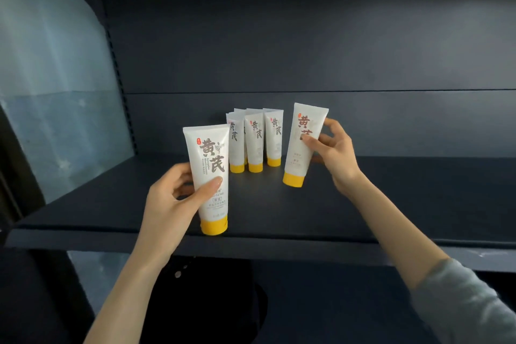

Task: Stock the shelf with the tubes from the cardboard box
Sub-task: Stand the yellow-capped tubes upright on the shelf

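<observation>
- Front tube (208, 159) standing cap-down right at the front edge of the shelf (391, 204), grasped by left grip (170, 204), thumb across the print.
- Tilted tube (296, 159) pinched in right grip (333, 153), cap on the shelf, just right of the group (255, 142).
- Open matte dark board to the right; translucent panel (55, 78) closing the left.
- Smooth white plastic, flat crimped tops, yellow caps, brown characters.

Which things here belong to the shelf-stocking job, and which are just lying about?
Job: left tube, gripped by left hand; right tube, tilted, gripped by right hand; standing tubes; shelf.
Not job: side panel; sleeve.
The cardboard box is out of view.
</observation>
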Motion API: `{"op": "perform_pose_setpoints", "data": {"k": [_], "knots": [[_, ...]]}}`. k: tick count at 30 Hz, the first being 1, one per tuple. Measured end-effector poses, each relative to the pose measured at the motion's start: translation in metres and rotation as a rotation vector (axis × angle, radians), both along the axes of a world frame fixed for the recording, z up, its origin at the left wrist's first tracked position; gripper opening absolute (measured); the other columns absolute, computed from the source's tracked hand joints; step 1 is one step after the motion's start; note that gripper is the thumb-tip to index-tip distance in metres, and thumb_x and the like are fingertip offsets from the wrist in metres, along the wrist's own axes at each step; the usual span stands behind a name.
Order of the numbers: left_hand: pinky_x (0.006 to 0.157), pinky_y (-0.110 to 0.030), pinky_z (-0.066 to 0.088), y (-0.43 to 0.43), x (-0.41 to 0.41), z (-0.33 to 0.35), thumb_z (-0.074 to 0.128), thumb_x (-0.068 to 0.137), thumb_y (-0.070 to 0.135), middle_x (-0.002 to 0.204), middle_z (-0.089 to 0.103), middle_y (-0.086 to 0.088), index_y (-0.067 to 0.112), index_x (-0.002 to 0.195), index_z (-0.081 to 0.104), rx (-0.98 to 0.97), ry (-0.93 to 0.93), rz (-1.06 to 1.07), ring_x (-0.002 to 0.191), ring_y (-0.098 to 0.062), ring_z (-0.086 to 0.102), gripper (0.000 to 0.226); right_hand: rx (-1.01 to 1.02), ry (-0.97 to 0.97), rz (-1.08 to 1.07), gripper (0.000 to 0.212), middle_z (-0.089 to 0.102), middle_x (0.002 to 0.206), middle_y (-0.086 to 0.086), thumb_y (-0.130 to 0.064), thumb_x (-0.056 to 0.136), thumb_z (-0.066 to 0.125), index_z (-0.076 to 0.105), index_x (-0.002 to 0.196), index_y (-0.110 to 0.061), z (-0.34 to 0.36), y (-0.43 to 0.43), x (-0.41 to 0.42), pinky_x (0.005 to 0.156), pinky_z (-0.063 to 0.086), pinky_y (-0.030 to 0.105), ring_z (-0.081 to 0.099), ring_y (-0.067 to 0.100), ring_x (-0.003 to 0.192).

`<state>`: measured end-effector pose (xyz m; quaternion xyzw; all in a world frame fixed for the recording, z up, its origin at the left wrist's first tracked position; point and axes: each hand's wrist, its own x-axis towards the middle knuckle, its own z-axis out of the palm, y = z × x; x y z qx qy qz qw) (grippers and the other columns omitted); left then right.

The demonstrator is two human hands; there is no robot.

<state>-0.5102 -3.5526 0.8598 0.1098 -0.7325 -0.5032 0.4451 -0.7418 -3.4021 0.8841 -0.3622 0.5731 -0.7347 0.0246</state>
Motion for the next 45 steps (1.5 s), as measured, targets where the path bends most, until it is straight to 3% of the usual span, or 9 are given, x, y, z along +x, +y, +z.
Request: {"op": "perform_pose_setpoints", "data": {"k": [5, 9, 12, 16, 22, 27, 36, 41, 45], "knots": [[0.066, -0.015, 0.054, -0.01, -0.021, 0.006, 0.072, 0.068, 0.03, 0.098, 0.072, 0.016, 0.023, 0.102, 0.065, 0.0, 0.02, 0.041, 0.092, -0.003, 0.067, 0.035, 0.076, 0.067, -0.002, 0.027, 0.071, 0.099, -0.003, -0.005, 0.091, 0.06, 0.051, 0.108, -0.025, 0.002, -0.039, -0.044, 0.066, 0.058, 0.026, 0.07, 0.007, 0.088], [0.065, -0.014, 0.054, -0.015, -0.034, 0.003, 0.071, 0.066, 0.034, 0.098, 0.071, 0.02, 0.029, 0.099, 0.064, 0.006, 0.025, 0.072, 0.092, 0.0, 0.066, 0.034, 0.131, 0.114, -0.038, 0.033, 0.067, 0.114, 0.002, -0.009, 0.092, 0.059, 0.046, 0.121, -0.019, -0.003, -0.065, -0.068, 0.087, 0.055, 0.043, 0.065, 0.014, 0.104], [0.065, -0.014, 0.054, -0.018, -0.041, 0.0, 0.071, 0.065, 0.035, 0.1, 0.071, 0.016, 0.025, 0.102, 0.065, 0.005, 0.019, 0.09, 0.094, -0.001, 0.066, 0.038, 0.19, 0.139, -0.025, 0.033, 0.068, 0.111, -0.003, -0.014, 0.092, 0.06, 0.045, 0.12, -0.023, -0.01, -0.078, -0.08, 0.091, 0.053, 0.046, 0.064, 0.012, 0.104], [0.065, -0.014, 0.054, -0.02, -0.051, -0.001, 0.071, 0.066, 0.034, 0.099, 0.072, 0.015, 0.025, 0.101, 0.065, 0.019, 0.027, 0.1, 0.092, -0.002, 0.067, 0.038, 0.259, 0.177, -0.004, 0.035, 0.063, 0.109, -0.013, -0.013, 0.091, 0.061, 0.045, 0.122, -0.021, -0.023, -0.089, -0.088, 0.094, 0.052, 0.043, 0.061, 0.007, 0.104], [0.063, -0.016, 0.054, -0.023, -0.059, -0.003, 0.07, 0.065, 0.036, 0.099, 0.072, 0.017, 0.027, 0.101, 0.065, 0.033, 0.031, 0.096, 0.093, -0.002, 0.067, 0.037, 0.265, 0.191, -0.053, 0.036, 0.055, 0.118, -0.008, -0.017, 0.091, 0.061, 0.044, 0.122, -0.018, -0.032, -0.1, -0.097, 0.091, 0.05, 0.033, 0.053, 0.008, 0.109], [0.062, -0.012, 0.052, -0.031, -0.061, -0.003, 0.071, 0.064, 0.036, 0.099, 0.071, 0.018, 0.029, 0.099, 0.064, 0.051, 0.034, 0.088, 0.093, 0.0, 0.066, 0.036, 0.265, 0.191, -0.07, 0.032, 0.051, 0.11, -0.018, -0.02, 0.091, 0.062, 0.041, 0.113, -0.026, -0.038, -0.104, -0.098, 0.072, 0.046, 0.009, 0.05, 0.001, 0.104], [0.065, -0.01, 0.051, -0.045, -0.061, 0.005, 0.071, 0.067, 0.033, 0.098, 0.072, 0.017, 0.026, 0.101, 0.065, 0.045, 0.04, 0.01, 0.091, 0.0, 0.067, 0.035, 0.334, 0.182, -0.123, 0.043, 0.051, 0.112, -0.014, -0.023, 0.085, 0.068, 0.041, 0.119, -0.022, -0.038, -0.099, -0.097, 0.074, 0.045, 0.013, 0.05, 0.005, 0.109], [0.063, -0.005, 0.048, -0.056, -0.057, 0.008, 0.073, 0.074, 0.024, 0.093, 0.071, 0.021, 0.028, 0.097, 0.065, 0.078, 0.085, 0.006, 0.087, 0.005, 0.066, 0.025, 0.332, 0.205, -0.222, 0.071, 0.037, 0.141, -0.002, -0.035, 0.084, 0.068, 0.03, 0.14, -0.015, -0.022, -0.087, -0.083, 0.098, 0.035, 0.024, 0.035, 0.009, 0.13], [0.065, -0.01, 0.051, -0.063, -0.059, 0.011, 0.07, 0.081, 0.019, 0.096, 0.072, 0.015, 0.026, 0.097, 0.066, 0.139, 0.134, -0.003, 0.091, 0.0, 0.067, 0.018, 0.216, 0.265, -0.234, 0.056, 0.032, 0.139, -0.006, -0.036, 0.096, 0.049, 0.028, 0.143, -0.015, 0.001, -0.079, -0.046, 0.111, 0.03, 0.029, 0.032, 0.005, 0.13]]}}
